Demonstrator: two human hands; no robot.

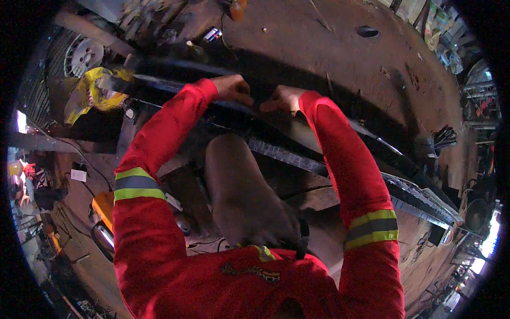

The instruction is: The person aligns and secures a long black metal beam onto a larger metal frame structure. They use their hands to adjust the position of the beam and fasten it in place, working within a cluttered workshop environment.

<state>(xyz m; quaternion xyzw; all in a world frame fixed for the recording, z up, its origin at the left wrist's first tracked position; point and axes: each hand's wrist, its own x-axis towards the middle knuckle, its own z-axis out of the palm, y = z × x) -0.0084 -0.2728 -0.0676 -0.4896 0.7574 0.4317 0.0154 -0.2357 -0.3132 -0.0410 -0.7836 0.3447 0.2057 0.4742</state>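
Observation:
Both my arms, in red sleeves with yellow-grey bands, reach forward over long dark metal bars (pixel 226 125) lying across in front of me. My left hand (pixel 232 89) is closed, fingers curled in, just above the far bar. A short gap to its right, my right hand (pixel 284 100) is closed too, its thumb side turned toward the left hand. Whatever the fingers pinch, if anything, is too small and dark to make out. Nearer to me, a grey strip with marks along it (pixel 287 157) runs slantwise under my right forearm.
A yellow plastic bag (pixel 85 98) and a spoked wheel (pixel 86 56) are at the far left. A can (pixel 213 35) lies beyond the bars. At right stands a container of dark rods (pixel 442 139). An orange case (pixel 104 208) sits by my left elbow.

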